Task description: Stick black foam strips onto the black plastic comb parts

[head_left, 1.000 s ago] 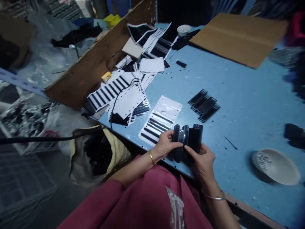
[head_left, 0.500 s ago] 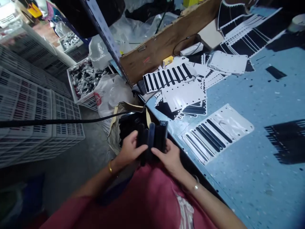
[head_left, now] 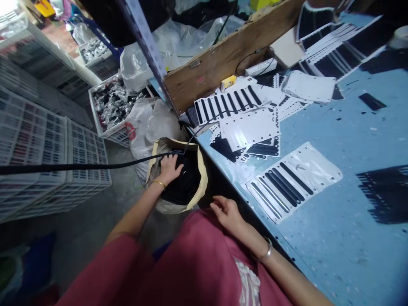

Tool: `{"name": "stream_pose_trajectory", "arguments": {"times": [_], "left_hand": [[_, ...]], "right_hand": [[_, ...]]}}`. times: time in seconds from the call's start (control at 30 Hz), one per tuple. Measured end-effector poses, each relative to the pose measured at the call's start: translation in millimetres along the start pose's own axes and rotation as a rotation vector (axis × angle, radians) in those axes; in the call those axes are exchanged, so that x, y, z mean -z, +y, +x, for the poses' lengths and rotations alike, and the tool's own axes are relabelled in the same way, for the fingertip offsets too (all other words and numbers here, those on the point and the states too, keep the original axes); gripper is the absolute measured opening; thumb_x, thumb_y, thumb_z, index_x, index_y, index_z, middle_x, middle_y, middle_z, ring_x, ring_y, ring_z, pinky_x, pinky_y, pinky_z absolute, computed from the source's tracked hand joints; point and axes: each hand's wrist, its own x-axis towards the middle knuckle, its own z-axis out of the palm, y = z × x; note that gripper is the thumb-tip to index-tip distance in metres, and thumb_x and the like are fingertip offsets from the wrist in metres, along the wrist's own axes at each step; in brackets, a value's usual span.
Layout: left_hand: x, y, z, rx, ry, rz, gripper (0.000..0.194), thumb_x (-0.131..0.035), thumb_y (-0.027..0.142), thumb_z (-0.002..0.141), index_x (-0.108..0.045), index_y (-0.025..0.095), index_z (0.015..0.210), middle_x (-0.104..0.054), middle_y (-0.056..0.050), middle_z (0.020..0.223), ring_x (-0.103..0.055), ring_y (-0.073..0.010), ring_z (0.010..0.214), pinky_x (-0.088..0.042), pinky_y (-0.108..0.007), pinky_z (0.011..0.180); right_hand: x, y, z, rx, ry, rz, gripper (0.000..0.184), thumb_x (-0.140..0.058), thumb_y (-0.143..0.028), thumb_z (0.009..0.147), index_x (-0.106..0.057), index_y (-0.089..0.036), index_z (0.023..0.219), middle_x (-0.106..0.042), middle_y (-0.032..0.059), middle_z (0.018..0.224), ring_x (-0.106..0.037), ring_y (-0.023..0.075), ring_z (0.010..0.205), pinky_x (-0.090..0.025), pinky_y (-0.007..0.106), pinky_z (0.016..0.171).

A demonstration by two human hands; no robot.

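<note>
My left hand reaches into the mouth of an open bag with a pale yellow rim. Its fingers are stretched out over dark pieces inside the bag, and I see nothing gripped in it. Beside the table edge, above my lap, my right hand is held with loosely bent fingers, thumb apart, and no object in it. To the right of that hand, a white sheet with black strips lies on the blue table.
A black cable crosses over the bag. White crates stand at left. Punched sheets are piled along a wooden board. Black strips lie at right. A white plastic bag sits behind the open bag.
The bundle of black strips held between both hands is no longer in them. My left hand has moved left and down into the bag; the right has stayed near the table edge, now empty.
</note>
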Motion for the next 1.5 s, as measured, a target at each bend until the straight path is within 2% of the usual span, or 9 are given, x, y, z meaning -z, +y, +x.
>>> {"name": "stream_pose_trajectory", "arguments": {"times": [0.17, 0.4, 0.5, 0.6, 0.73, 0.9, 1.0, 1.23, 1.5], "left_hand": [[-29.0, 57, -46, -0.189, -0.233, 0.348, 0.069, -0.051, 0.041, 0.087, -0.036, 0.012, 0.148, -0.006, -0.02, 0.155, -0.008, -0.0469, 0.139, -0.022, -0.06, 0.104], [-4.2, 46, -22, -0.123, -0.226, 0.158, 0.068, -0.036, 0.049, 0.089, -0.045, 0.008, 0.142, -0.045, -0.016, 0.138, -0.047, -0.0358, 0.124, -0.042, -0.045, 0.095], [31.1, 84, -20, -0.192, -0.084, -0.178, 0.058, -0.037, 0.054, 0.082, -0.071, 0.012, 0.104, -0.067, -0.01, 0.106, -0.066, -0.0282, 0.088, -0.052, -0.036, 0.075], [65.1, 173, -30, -0.545, 0.124, -0.557, 0.029, -0.053, 0.043, 0.083, -0.071, 0.019, 0.081, -0.069, -0.001, 0.081, -0.066, -0.0151, 0.069, -0.051, -0.022, 0.062], [80.1, 333, -12, -1.055, 0.062, -0.719, 0.023, -0.048, 0.025, 0.091, -0.066, 0.017, 0.078, -0.066, -0.002, 0.076, -0.063, -0.0123, 0.069, -0.048, -0.023, 0.065], [59.3, 528, 64, -1.11, -0.097, -0.356, 0.036, -0.049, 0.029, 0.091, -0.058, 0.01, 0.121, -0.061, -0.014, 0.114, -0.058, -0.0246, 0.106, -0.043, -0.035, 0.093], [42.2, 600, 88, -1.047, -0.176, -0.111, 0.039, -0.053, 0.029, 0.089, -0.056, 0.008, 0.121, -0.055, -0.019, 0.121, -0.048, -0.0341, 0.118, -0.04, -0.044, 0.095], [25.7, 586, 61, -1.173, -0.303, -0.064, 0.031, -0.047, 0.035, 0.092, -0.061, 0.012, 0.108, -0.063, -0.013, 0.103, -0.053, -0.0295, 0.11, -0.038, -0.04, 0.09], [29.4, 549, 61, -1.113, -0.254, -0.049, 0.032, -0.047, 0.036, 0.09, -0.064, 0.019, 0.112, -0.065, -0.008, 0.099, -0.06, -0.0271, 0.098, -0.04, -0.038, 0.083]], "right_hand": [[45, -2, -73, 0.094, 0.128, -0.006, 0.039, -0.045, -0.034, 0.086, -0.067, -0.008, 0.104, -0.065, 0.0134, 0.093, -0.062, 0.0192, 0.08, -0.05, 0.03, 0.074], [188, 86, -127, 0.275, 0.874, -0.484, 0.03, -0.044, -0.029, 0.09, -0.067, -0.011, 0.094, -0.065, 0.0093, 0.079, -0.06, 0.0144, 0.07, -0.048, 0.025, 0.068], [267, 133, -144, -0.11, 1.076, -0.715, 0.028, -0.049, -0.024, 0.083, -0.07, -0.009, 0.094, -0.066, 0.0137, 0.092, -0.063, 0.022, 0.084, -0.046, 0.031, 0.076], [324, 152, -150, -0.573, 1.036, -0.68, 0.031, -0.052, -0.03, 0.088, -0.071, -0.006, 0.092, -0.066, 0.0144, 0.085, -0.062, 0.0228, 0.082, -0.041, 0.028, 0.07], [352, 147, -131, -0.68, 0.927, -0.501, 0.049, -0.053, -0.05, 0.089, -0.071, -0.005, 0.091, -0.064, 0.0123, 0.074, -0.06, 0.0173, 0.071, -0.035, 0.024, 0.061], [358, 136, -98, -0.746, 0.859, -0.529, 0.068, -0.051, -0.075, 0.078, -0.07, -0.01, 0.085, -0.065, 0.013, 0.081, -0.062, 0.0217, 0.075, -0.031, 0.025, 0.054], [372, 142, -96, -0.815, 0.881, -0.507, 0.059, -0.058, -0.067, 0.077, -0.068, -0.012, 0.094, -0.066, 0.0128, 0.094, -0.064, 0.025, 0.088, -0.036, 0.026, 0.06], [392, 173, -132, -0.887, 0.929, -0.627, 0.051, -0.045, -0.056, 0.091, -0.065, -0.01, 0.1, -0.063, 0.0155, 0.101, -0.061, 0.0293, 0.097, -0.039, 0.032, 0.067], [333, 134, -117, -0.654, 0.894, -0.648, 0.054, -0.046, -0.065, 0.088, -0.065, -0.014, 0.087, -0.065, 0.0099, 0.089, -0.062, 0.025, 0.089, -0.038, 0.03, 0.069]]}}
